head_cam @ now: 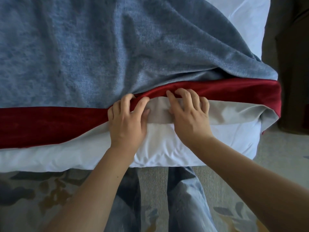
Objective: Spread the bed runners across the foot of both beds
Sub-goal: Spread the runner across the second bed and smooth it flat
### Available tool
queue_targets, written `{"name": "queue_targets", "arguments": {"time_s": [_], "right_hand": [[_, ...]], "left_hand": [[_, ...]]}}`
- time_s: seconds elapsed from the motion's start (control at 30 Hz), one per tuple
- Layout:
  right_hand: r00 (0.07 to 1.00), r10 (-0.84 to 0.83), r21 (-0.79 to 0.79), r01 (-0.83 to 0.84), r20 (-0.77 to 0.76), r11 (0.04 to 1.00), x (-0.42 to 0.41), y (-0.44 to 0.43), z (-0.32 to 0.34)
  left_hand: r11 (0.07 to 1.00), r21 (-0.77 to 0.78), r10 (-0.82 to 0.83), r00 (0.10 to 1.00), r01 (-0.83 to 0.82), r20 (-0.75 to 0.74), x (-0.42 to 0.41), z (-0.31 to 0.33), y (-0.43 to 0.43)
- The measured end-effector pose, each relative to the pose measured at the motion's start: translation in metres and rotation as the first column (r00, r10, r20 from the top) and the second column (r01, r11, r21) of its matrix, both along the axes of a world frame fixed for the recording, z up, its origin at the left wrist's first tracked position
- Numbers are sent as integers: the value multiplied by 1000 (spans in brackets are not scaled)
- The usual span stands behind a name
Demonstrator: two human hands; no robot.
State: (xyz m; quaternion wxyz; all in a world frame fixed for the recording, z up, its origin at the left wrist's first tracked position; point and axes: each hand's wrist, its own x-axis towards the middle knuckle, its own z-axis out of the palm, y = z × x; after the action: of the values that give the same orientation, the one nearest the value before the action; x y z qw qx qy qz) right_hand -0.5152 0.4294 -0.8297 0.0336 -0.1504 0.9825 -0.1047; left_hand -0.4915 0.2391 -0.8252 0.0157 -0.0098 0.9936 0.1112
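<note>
the bed runner (pixel 83 56), blue-grey with a red band (pixel 50 124), lies across the white bed (pixel 66 156), its long axis running left to right through the frame. left of centre the band lies flat. from the centre to the right edge it is turned back, showing the beige lining (pixel 234 113). both hands sit at mid-frame, right where the fold begins. the left hand (pixel 127 124) curls its fingers round the red edge and pinches it. the right hand (pixel 189 118), just beside it, hooks bent fingertips over the same fold with the thumb on the lining, and seems to grip it too. the turned-back stretch runs rightward from the fingers, so the right hand is nearer to it, and the edge likely needs drawing toward the bottom of the frame. no brand, label or writing can be read.
</note>
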Motion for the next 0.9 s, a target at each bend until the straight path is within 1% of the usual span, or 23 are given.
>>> {"name": "queue_targets", "arguments": {"time_s": [0.07, 0.13, 0.27, 0.43, 0.53, 0.67, 0.8, 0.9], "right_hand": [[997, -26, -29, 24, -74, 999, -11, 0, -1], [994, -32, -29, 29, -105, 999, -21, -1, -2], [995, 20, 42, -16, -95, 999, -32, -3, -5], [991, 71, 26, -68, -109, 997, -22, 4, 14], [993, 110, 60, -108, -31, 992, 5, 7, 24], [982, 174, 173, -184, 68, 968, 41, 4, 33], [973, 191, 195, -213, 129, 957, 62, 1, 49], [951, 184, 277, -251, 248, 927, 82, -1, 57]], "left_hand": [[1000, -2, -2, 1000, 2, -6, 0, -3, 0], [1000, -7, -9, 1000, 9, -9, 1, -4, -1], [1000, 8, 1, 1000, -1, -18, 2, -2, 0], [1000, 29, -9, 1000, 10, -13, 1, 2, -2], [995, 73, -69, 995, 74, -74, 4, 4, -1], [959, 114, -245, 961, 260, -131, 17, 4, 4], [934, 176, -288, 947, 310, -142, 45, 8, -4], [918, 180, -334, 934, 352, -123, 68, 14, -12]]}}
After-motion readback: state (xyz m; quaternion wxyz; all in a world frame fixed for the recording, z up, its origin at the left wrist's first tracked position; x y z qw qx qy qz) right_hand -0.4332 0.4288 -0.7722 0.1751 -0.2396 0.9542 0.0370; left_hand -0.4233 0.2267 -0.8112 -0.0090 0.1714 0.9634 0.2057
